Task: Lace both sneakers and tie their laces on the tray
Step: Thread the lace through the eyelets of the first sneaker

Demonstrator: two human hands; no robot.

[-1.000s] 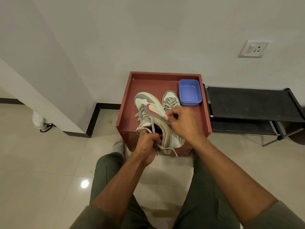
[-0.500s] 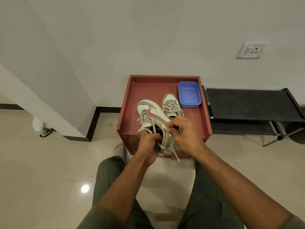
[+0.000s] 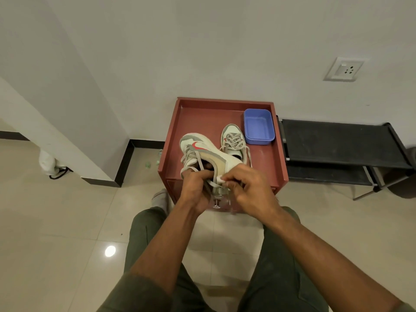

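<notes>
A white and grey sneaker with a red swoosh (image 3: 202, 152) is tilted on its side over the front of the red-brown tray (image 3: 202, 113). My left hand (image 3: 195, 188) grips its heel end and a grey lace (image 3: 208, 183). My right hand (image 3: 249, 188) pinches the lace end close beside the left hand, at the shoe's collar. The second sneaker (image 3: 233, 140) stands upright on the tray behind, laced, its heel partly hidden by the first shoe.
A blue plastic box (image 3: 258, 126) sits in the tray's back right corner. The tray tops a small red-brown cabinet against the wall. A black low rack (image 3: 342, 145) stands to the right. My knees are below, and a wall corner juts out on the left.
My right hand has dropped from the shoe's side down to its heel, close to my left hand. The sneaker's heel end has come lower and toward me.
</notes>
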